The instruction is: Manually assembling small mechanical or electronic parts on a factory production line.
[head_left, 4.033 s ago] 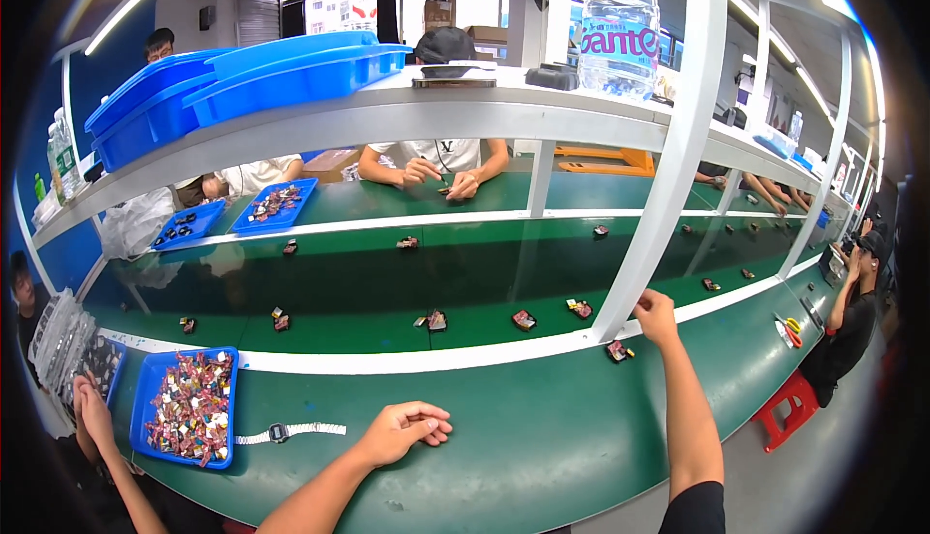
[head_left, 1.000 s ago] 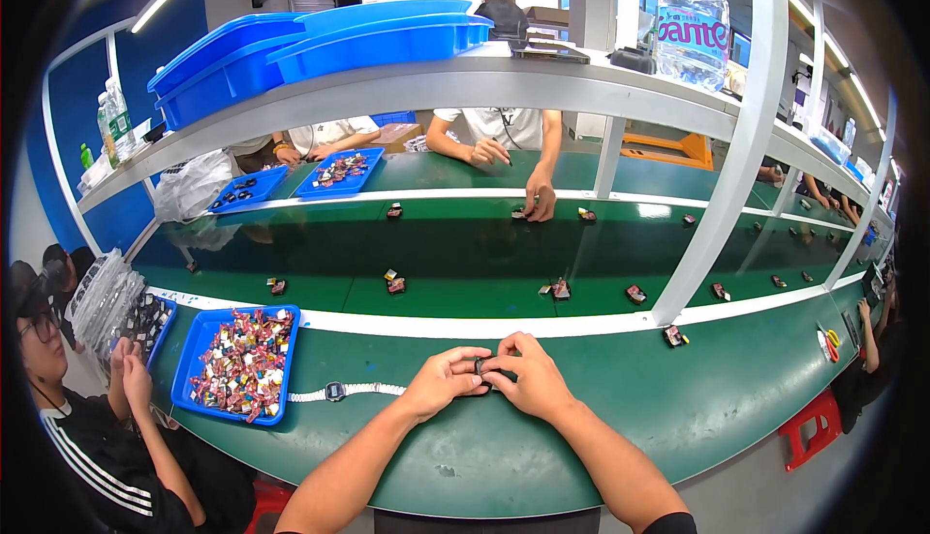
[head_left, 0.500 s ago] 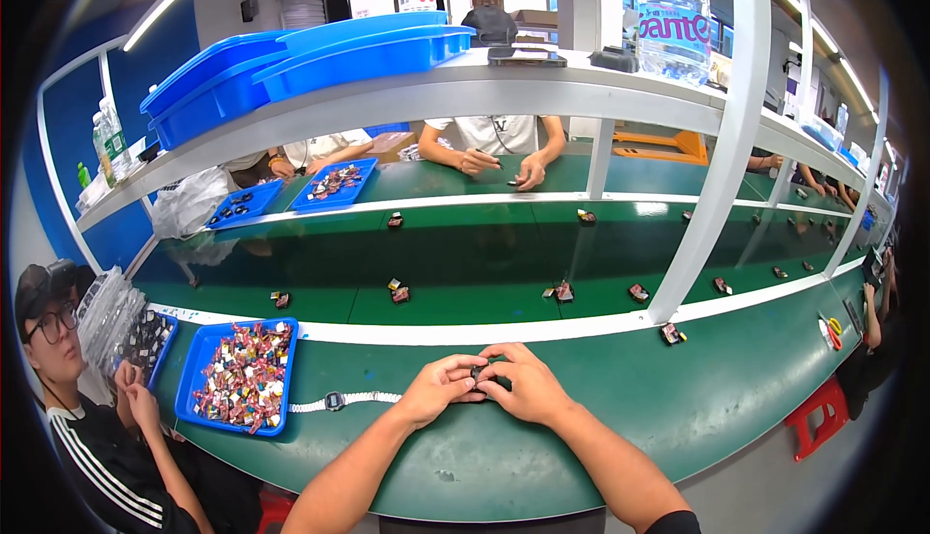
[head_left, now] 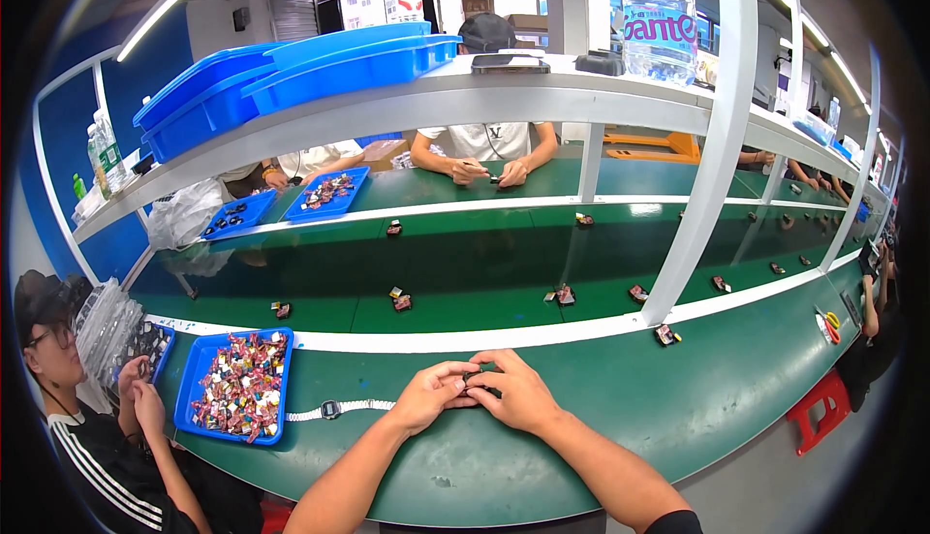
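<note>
Both my hands meet over the near green worktop [head_left: 504, 481], fingertips pinched together around a small dark part [head_left: 471, 379]. My left hand [head_left: 429, 400] grips it from the left, fingers curled. From the other side my right hand [head_left: 515, 393] closes thumb and fingers on the same part. Most of the part is covered by the fingers, so its exact kind does not show. Left of my left hand lies a watch [head_left: 331, 409] with a pale band, stretched out flat. Beyond it sits a blue tray [head_left: 184, 408] heaped with small red, white, yellow and dark components.
Small component clusters [head_left: 401, 299] lie spaced along the dark green middle strip [head_left: 465, 267]. A white shelf post [head_left: 699, 146] rises at right, near another cluster [head_left: 666, 335]. Scissors [head_left: 827, 327] lie far right. A co-worker [head_left: 68, 398] sits at left; another [head_left: 487, 141] works opposite.
My fingers have shifted slightly around the dark part, still together. The co-worker at left has turned their head toward their own hands. Opposite, the other person's hands have come closer together.
</note>
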### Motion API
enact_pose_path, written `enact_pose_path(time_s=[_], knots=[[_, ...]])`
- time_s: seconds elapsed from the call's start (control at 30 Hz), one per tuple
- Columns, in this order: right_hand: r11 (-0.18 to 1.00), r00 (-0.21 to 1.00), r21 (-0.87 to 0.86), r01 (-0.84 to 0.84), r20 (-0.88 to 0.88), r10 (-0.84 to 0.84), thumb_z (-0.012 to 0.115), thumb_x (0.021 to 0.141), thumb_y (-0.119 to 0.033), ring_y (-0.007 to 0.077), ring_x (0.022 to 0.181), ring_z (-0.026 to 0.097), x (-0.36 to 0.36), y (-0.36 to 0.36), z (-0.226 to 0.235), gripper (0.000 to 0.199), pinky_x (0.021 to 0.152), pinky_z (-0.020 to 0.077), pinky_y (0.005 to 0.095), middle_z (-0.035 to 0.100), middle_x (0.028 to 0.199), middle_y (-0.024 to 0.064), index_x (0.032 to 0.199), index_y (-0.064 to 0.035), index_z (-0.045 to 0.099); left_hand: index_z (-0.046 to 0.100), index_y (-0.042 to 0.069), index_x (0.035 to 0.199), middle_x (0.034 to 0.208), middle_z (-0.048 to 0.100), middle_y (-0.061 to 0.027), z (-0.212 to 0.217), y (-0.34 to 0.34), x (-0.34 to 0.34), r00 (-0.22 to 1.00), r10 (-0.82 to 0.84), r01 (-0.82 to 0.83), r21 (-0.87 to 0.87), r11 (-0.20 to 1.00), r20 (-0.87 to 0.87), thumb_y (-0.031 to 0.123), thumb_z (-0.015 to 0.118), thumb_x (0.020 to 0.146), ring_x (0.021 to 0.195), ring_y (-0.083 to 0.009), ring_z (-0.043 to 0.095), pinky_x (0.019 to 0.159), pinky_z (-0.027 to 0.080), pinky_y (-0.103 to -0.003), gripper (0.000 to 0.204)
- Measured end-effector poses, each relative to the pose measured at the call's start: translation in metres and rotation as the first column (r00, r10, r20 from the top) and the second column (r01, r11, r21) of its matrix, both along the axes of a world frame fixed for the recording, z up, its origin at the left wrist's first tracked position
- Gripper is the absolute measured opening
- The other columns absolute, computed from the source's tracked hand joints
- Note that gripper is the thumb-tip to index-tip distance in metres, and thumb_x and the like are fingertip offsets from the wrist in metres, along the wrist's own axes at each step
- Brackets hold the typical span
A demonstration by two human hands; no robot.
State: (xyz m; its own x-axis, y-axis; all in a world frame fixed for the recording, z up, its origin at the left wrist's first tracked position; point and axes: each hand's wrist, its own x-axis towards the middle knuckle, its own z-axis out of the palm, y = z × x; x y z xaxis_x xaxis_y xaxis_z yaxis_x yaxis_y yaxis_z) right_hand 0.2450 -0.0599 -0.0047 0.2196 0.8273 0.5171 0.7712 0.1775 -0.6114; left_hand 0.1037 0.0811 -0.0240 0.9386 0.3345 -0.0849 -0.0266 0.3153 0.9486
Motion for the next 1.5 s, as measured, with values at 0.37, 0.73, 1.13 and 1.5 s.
enact_pose_path(time_s=[0.37,0.73,1.13,1.5], knots=[[0.996,0.999,0.078,0.032,0.017,-0.034,0.073,0.078,-0.008,0.0277,0.115,0.056,-0.007,0.002,0.002,0.016,0.094,0.0505,0.0378,0.062,0.122,0.0068,0.093,-0.0091,0.073,0.052,-0.001,0.129,0.116,0.063,-0.0120,-0.004,-0.001,0.000,0.998,0.031,-0.030,-0.023,0.999,0.053,0.013,0.060,0.097,0.108,-0.0214,0.063,0.096,0.055,-0.039,0.036],[0.986,0.999,0.160,0.040,-0.008,-0.039,0.072,0.075,-0.005,0.0307,0.119,0.054,-0.013,0.003,0.006,0.015,0.097,0.0480,0.0397,0.062,0.124,0.0085,0.090,-0.0065,0.072,0.055,0.001,0.127,0.123,0.062,-0.0132,-0.013,0.002,-0.003,0.993,0.045,-0.041,-0.042,0.998,0.113,0.010,0.061,0.096,0.112,-0.0240,0.063,0.096,0.054,-0.040,0.033],[0.986,0.999,0.162,0.045,0.006,-0.046,0.071,0.075,-0.004,0.0306,0.119,0.054,-0.007,0.002,0.002,0.015,0.098,0.0473,0.0403,0.062,0.123,0.0089,0.090,-0.0068,0.072,0.055,0.000,0.126,0.123,0.062,-0.0149,-0.016,0.001,0.000,0.986,0.037,-0.021,-0.099,0.995,0.162,0.010,0.061,0.096,0.112,-0.0247,0.062,0.096,0.055,-0.041,0.032],[0.975,0.996,0.201,0.092,-0.041,-0.085,0.070,0.076,-0.004,0.0260,0.101,0.060,-0.007,0.004,0.001,0.015,0.080,0.0540,0.0343,0.061,0.106,0.0076,0.091,-0.0055,0.069,0.049,-0.002,0.132,0.123,0.061,-0.0144,-0.006,-0.008,0.005,0.994,0.075,-0.071,-0.051,0.996,0.082,0.007,0.050,0.101,0.111,-0.0222,0.062,0.098,0.054,-0.038,0.033]])
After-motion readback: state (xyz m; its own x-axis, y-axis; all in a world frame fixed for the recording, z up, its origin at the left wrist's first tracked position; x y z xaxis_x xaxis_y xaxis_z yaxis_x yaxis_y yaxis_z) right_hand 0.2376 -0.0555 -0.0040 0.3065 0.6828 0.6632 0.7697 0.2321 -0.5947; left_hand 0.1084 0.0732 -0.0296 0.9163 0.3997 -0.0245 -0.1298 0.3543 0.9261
